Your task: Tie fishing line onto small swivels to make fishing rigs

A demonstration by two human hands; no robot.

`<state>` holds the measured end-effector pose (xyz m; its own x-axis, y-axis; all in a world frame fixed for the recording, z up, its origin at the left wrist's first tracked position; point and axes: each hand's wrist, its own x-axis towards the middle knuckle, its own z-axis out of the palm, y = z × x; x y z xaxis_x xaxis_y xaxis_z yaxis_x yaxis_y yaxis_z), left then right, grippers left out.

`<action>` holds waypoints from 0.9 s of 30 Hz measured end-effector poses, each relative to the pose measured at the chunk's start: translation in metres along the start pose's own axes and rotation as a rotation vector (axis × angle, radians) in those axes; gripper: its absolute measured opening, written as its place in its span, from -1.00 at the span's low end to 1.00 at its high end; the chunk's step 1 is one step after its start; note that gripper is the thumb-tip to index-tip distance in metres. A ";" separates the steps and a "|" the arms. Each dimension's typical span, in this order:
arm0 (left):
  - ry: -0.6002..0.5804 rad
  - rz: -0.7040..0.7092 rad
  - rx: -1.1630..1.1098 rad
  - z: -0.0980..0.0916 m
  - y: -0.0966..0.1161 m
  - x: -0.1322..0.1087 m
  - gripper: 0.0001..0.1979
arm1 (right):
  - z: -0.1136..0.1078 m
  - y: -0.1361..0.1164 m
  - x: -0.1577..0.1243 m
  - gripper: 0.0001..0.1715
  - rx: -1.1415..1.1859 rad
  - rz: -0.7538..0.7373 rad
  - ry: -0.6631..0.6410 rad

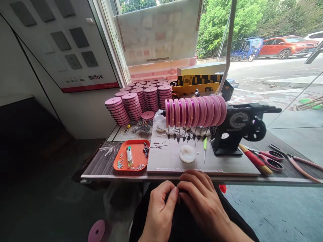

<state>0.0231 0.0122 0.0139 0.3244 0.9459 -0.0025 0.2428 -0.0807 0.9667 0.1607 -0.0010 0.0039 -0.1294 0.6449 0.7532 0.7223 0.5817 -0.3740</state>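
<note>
left hand: below near edge of table, thumb tip pressed against right hand | right hand: fingers bent together, pinched item too small to tell | white spool: on table, close to near edge, nearest to hands | orange tray: toward near left corner

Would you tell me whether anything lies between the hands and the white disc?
Nothing visible does: the left hand and right hand meet at the table edge, with bare board up to the white disc.
</note>
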 end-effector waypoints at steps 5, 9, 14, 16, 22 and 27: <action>0.000 0.011 0.038 -0.013 0.003 -0.002 -0.65 | -0.002 0.001 0.001 -0.79 0.068 -0.005 -0.024; 0.034 0.054 0.151 -0.025 0.006 -0.006 -0.70 | -0.002 0.002 0.000 -0.84 0.094 0.029 -0.059; 0.020 0.108 0.260 -0.022 0.007 -0.011 -0.77 | 0.000 -0.001 0.000 -0.82 0.078 -0.004 -0.057; 0.033 0.111 0.284 -0.019 0.007 -0.011 -0.77 | 0.000 -0.002 0.001 -0.84 0.077 -0.010 -0.063; 0.037 0.089 0.288 -0.021 0.008 -0.010 -0.72 | 0.004 -0.003 0.005 -0.83 0.095 -0.078 -0.092; 0.049 0.101 0.295 -0.027 0.006 -0.014 -0.72 | 0.008 -0.004 0.007 -0.80 0.139 -0.102 -0.117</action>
<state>-0.0049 0.0072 0.0271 0.3180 0.9418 0.1090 0.4686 -0.2560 0.8455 0.1515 0.0045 0.0063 -0.2810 0.6281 0.7256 0.6018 0.7043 -0.3766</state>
